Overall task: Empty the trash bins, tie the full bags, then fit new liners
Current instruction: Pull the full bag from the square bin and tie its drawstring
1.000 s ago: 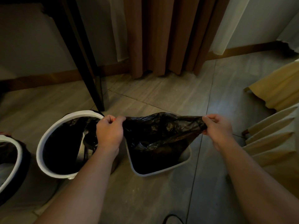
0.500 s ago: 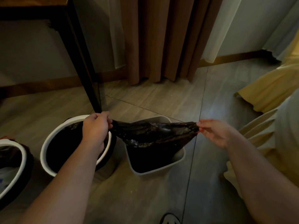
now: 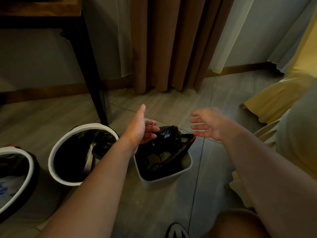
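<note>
A small square white bin [image 3: 171, 177] stands on the floor between my arms, with a black bag [image 3: 164, 145] in it, its mouth bunched and sagging. My left hand [image 3: 139, 129] is above the bag's left edge, thumb up and fingers straight; a red drawstring [image 3: 152, 127] runs across those fingers. At the bag's right corner my right hand [image 3: 208, 124] has its fingers spread and straight, with a red drawstring end [image 3: 193, 137] by its palm. Left of the square bin is a round white bin [image 3: 56, 146] with a black liner.
A second round bin [image 3: 29, 162] with a dark liner sits at the far left. A black table leg [image 3: 92, 74] stands behind the bins, and a brown curtain [image 3: 171, 43] hangs at the back. Yellow bedding [image 3: 283, 93] lies on the right, my shoe [image 3: 176, 231] below.
Both hands have let go of the stretched bag mouth, opened their fingers and drawn closer together. The bag has slumped into the square bin, and red drawstrings now show at both hands.
</note>
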Tool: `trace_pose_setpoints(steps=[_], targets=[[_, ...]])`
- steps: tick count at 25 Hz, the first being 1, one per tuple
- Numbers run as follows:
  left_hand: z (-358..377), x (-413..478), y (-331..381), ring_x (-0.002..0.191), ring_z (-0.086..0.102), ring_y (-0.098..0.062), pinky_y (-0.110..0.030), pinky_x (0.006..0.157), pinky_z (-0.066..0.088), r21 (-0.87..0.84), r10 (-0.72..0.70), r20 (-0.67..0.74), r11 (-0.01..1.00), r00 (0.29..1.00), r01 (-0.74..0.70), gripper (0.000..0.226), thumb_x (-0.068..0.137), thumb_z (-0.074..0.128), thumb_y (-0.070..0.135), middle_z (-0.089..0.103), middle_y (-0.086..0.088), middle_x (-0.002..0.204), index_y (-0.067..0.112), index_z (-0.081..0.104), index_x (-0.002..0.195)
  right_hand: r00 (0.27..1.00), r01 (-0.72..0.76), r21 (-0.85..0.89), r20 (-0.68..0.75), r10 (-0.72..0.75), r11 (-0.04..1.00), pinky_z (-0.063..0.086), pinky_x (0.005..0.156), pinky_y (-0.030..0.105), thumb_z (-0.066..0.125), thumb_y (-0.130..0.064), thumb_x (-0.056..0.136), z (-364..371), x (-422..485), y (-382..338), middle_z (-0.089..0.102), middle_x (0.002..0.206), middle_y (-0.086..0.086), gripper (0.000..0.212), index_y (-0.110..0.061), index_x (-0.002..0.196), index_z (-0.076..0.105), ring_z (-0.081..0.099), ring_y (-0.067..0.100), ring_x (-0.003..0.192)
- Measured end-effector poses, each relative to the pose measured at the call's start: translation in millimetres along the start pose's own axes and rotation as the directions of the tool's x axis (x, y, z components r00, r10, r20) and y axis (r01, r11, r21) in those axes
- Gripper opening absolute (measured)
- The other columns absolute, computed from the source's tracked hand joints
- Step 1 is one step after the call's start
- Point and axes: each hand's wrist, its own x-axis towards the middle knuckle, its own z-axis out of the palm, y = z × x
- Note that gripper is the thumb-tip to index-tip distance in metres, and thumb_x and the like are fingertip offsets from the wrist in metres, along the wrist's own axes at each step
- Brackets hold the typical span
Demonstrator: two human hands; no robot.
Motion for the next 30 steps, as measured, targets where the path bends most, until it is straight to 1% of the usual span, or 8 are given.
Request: trace_pose_setpoints(steps=[5,7,9,13,18,25,28,30], targets=[[1.4,5.7,1.4,0.076,0.068,-0.022,-0.042,0.081,0.055,0.031,0.05,-0.087,0.998,0.995,-0.048,0.089,0.079,0.034,0.091,0.081,-0.004,0.086,0.018,0.079,0.102,0.991,0.037,0.015,-0.131,-0.035,0.999,0.056,0.062,0.033,0.064,-0.02,0.1,26.4,-11.9,-2.4,0.071,0.113,0.009,0.011,-0.017,0.11,0.064,0.071,0.024,0.098],[1.4,7.5,0.9,0.069,0.069,-0.018,-0.04,0.073,0.056,-0.035,0.091,-0.077,0.995,0.993,-0.094,0.084,0.082,0.04,0.087,0.081,-0.003,0.086,0.016,0.078,0.104,0.985,0.079,0.006,-0.154,-0.077,0.997,0.057,0.062,0.034,0.061,-0.017,0.101,29.3,-13.2,-5.8,0.069,0.115,0.009,0.01,-0.017,0.111,0.063,0.07,0.026,0.101],[6.7,7.3,2.3,0.07,0.07,-0.016,-0.036,0.068,0.054,-0.061,0.102,-0.021,0.993,0.995,-0.103,0.081,0.088,0.04,0.084,0.082,-0.004,0.091,0.015,0.077,0.108,0.987,0.107,0.113,-0.132,-0.091,0.988,0.061,0.061,0.037,0.059,-0.016,0.103,30.2,-13.9,-13.9,0.066,0.116,0.01,0.015,-0.016,0.118,0.063,0.069,0.028,0.103],[28.6,0.4,13.2,0.079,0.073,-0.018,-0.037,0.076,0.053,-0.078,0.078,0.143,0.995,0.987,-0.067,0.084,0.098,0.03,0.08,0.082,-0.007,0.096,0.011,0.074,0.116,0.99,0.139,0.214,-0.016,-0.139,0.967,0.066,0.062,0.041,0.059,-0.014,0.104,43.6,-20.1,-19.1,0.067,0.118,0.014,0.01,-0.012,0.111,0.066,0.069,0.031,0.103],[44.7,-5.4,30.1,0.089,0.072,-0.024,-0.038,0.083,0.053,-0.052,0.087,0.186,0.996,0.979,-0.079,0.076,0.103,0.028,0.074,0.076,-0.013,0.098,0.01,0.067,0.116,0.975,0.19,0.265,0.061,-0.213,0.945,0.067,0.068,0.041,0.05,-0.001,0.104,51.5,-22.6,-20.2,0.067,0.117,0.019,0.019,-0.007,0.109,0.068,0.07,0.031,0.101],[37.3,-2.7,40.2,0.072,0.067,-0.021,-0.038,0.08,0.051,0.031,0.128,0.124,0.991,0.984,-0.133,0.076,0.104,0.034,0.07,0.075,-0.008,0.08,0.005,0.072,0.115,0.894,0.447,-0.123,0.036,-0.447,0.886,0.062,0.092,0.04,0.044,0.019,0.087,40.0,-12.7,-2.6,0.07,0.108,0.006,0.047,-0.019,0.099,0.069,0.068,0.018,0.105],[28.3,-1.6,49.1,0.072,0.069,-0.019,-0.038,0.08,0.054,0.04,0.161,0.11,0.985,0.981,-0.166,0.069,0.104,0.039,0.067,0.077,-0.007,0.082,0.007,0.073,0.11,0.925,0.37,-0.284,0.206,-0.32,0.885,0.06,0.09,0.035,0.064,0.013,0.085,36.9,-3.0,9.3,0.068,0.12,0.009,0.048,-0.02,0.119,0.064,0.068,0.02,0.104],[26.6,-2.2,54.3,0.071,0.071,-0.018,-0.039,0.08,0.055,0.048,0.186,0.124,0.98,0.975,-0.193,0.07,0.102,0.041,0.069,0.079,-0.009,0.086,0.008,0.075,0.104,0.929,0.288,-0.34,0.328,-0.174,0.895,0.057,0.098,0.042,0.086,-0.006,0.078,38.6,3.6,22.7,0.067,0.126,0.007,0.069,-0.024,0.136,0.054,0.067,0.025,0.112]])
